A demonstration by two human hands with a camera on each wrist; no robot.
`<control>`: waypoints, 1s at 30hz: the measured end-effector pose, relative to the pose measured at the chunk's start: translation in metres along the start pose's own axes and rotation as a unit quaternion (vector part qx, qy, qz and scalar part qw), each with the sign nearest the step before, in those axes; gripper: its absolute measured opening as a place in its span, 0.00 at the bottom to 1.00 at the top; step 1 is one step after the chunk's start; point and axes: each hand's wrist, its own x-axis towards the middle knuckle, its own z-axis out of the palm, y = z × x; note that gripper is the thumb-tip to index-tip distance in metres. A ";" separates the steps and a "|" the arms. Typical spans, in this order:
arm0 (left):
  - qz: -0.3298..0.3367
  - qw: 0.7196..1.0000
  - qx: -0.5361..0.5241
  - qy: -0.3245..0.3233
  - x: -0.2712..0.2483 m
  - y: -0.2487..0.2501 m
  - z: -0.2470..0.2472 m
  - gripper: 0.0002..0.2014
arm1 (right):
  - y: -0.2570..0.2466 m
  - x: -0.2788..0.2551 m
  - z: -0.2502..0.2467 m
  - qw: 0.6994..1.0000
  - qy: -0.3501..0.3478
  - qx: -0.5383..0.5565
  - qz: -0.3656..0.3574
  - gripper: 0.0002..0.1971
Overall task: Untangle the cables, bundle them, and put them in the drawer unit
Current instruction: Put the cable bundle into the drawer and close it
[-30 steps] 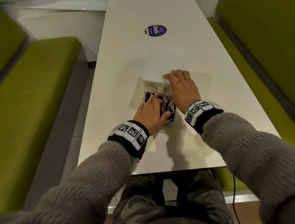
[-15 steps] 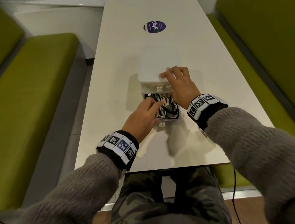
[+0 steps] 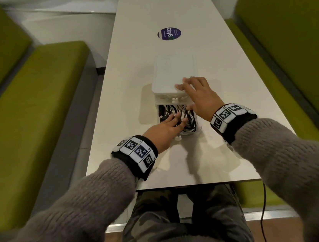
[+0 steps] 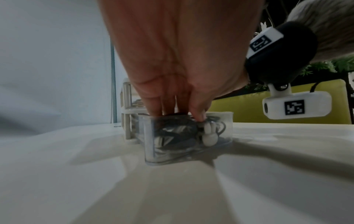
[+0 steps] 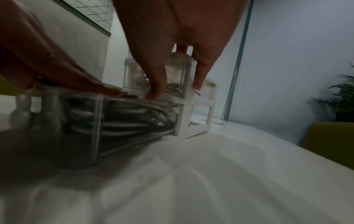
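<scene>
- Cables point(image 3: 178, 118): a mixed heap of white and black leads, lying inside the pulled-out lower drawer point(image 5: 95, 121) of the drawer unit point(image 3: 175, 74), which stands in the middle of the worktop point(image 3: 142, 22).
- Handling, as a judgement: the cables look light, soft and springy. Coils tend to rise again once let go, so they are best pressed flat from above, not pinched by a single strand.
- Left hand point(image 3: 163, 129): fingers point(image 4: 159, 109) nearly straight, lying on top of the heap and pressing it down below the drawer rim. They grip nothing.
- Right hand point(image 3: 200, 97): spread over the front edge of the unit's top, its thumb reaching down to the cables at the drawer mouth, as the right wrist view shows. It steadies the unit, fingers relaxed and not curled round anything.
- The drawer is thin clear plastic with a small white knob point(image 4: 209, 133) on its front. It probably slides easily and the whole unit is likely light, so a hand on top is needed while pushing.
- Risk: a loop standing above the rim could catch under the white frame when the drawer goes in.
- Room: the unit sits well clear of both long worktop edges, with bare surface between the drawer front and the near edge. A round purple sticker point(image 3: 169, 33) lies farther back, and green benches point(image 3: 43, 115) flank both sides.
</scene>
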 end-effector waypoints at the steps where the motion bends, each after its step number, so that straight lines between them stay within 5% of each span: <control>1: -0.001 1.000 0.001 0.000 0.001 0.001 0.001 0.36 | 0.001 0.000 -0.002 1.000 -0.009 -0.001 -0.003 0.37; 12: -0.035 0.999 0.014 0.038 0.011 0.007 -0.006 0.36 | -0.022 0.013 -0.014 0.991 -0.040 -0.125 0.040 0.38; 15: -0.009 0.978 0.054 0.200 0.007 0.007 -0.006 0.26 | -0.030 0.019 -0.012 0.982 -0.074 -0.159 0.065 0.45; 19: 0.006 0.959 0.028 0.281 0.007 -0.009 0.000 0.13 | -0.035 0.018 -0.012 0.980 -0.085 -0.163 0.072 0.43; 23: -0.006 0.985 -0.027 0.170 0.001 -0.011 -0.005 0.14 | -0.032 0.018 -0.011 0.979 -0.082 -0.174 0.063 0.44; 30: -0.092 0.986 0.058 0.127 0.015 -0.007 -0.009 0.14 | -0.036 0.011 -0.007 0.977 -0.067 -0.198 0.046 0.52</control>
